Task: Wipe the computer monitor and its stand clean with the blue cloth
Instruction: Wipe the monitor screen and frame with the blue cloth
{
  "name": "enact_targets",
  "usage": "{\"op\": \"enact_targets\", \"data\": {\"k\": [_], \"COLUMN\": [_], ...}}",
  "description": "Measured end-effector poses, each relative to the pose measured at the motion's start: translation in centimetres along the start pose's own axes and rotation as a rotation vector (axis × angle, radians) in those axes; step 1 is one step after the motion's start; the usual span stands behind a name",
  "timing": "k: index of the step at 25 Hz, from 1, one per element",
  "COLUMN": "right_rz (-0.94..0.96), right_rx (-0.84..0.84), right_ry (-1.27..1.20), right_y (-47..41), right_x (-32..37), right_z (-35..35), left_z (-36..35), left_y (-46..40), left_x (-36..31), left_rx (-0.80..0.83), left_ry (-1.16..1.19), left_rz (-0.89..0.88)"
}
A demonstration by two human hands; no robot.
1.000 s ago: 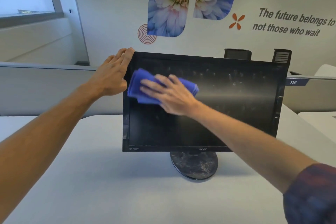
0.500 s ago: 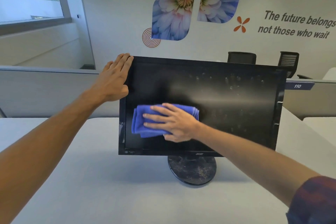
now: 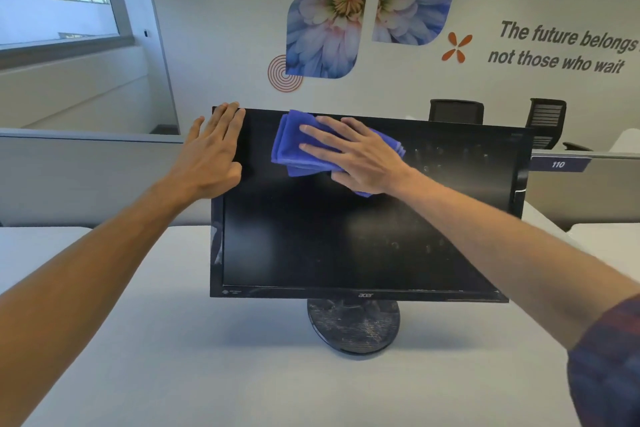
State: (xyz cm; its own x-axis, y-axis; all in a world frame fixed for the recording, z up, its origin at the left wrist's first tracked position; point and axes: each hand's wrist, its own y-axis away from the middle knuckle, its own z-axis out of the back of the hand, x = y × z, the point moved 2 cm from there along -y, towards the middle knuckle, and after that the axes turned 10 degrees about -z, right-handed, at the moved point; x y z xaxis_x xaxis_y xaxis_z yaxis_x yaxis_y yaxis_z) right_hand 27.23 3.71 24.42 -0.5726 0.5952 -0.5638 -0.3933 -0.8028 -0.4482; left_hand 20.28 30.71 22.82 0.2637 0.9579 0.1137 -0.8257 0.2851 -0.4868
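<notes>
In an office with flower decals on the wall, a black monitor (image 3: 360, 211) stands on a white bench (image 3: 214, 367). The right hand (image 3: 360, 156), fingers flat, presses a folded blue cloth (image 3: 294, 146) against the screen's upper edge; the left hand (image 3: 211, 152), fingers straight, rests on the top-left corner. The round stand (image 3: 353, 326) looks dusty.

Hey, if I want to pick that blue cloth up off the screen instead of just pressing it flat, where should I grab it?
Probably the folded left end of the blue cloth, coming from the left. The right hand lies flat over its right part, pressing it against the monitor near the top edge, so the layered left end sticks out free for fingers to pinch.
</notes>
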Motion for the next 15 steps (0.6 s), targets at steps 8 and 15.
{"op": "enact_targets", "data": {"k": [8, 15], "right_rz": [0.1, 0.33], "right_rx": [0.03, 0.014], "right_ry": [-0.107, -0.096], "right_y": [7.2, 11.6], "right_x": [5.7, 7.2], "right_z": [-5.4, -7.1], "left_z": [-0.5, -1.1], "left_y": [-1.4, -3.1], "left_x": [-2.7, -6.9], "left_rx": [0.023, 0.018], "left_ry": [-0.107, -0.138], "left_rz": [0.027, -0.027]}}
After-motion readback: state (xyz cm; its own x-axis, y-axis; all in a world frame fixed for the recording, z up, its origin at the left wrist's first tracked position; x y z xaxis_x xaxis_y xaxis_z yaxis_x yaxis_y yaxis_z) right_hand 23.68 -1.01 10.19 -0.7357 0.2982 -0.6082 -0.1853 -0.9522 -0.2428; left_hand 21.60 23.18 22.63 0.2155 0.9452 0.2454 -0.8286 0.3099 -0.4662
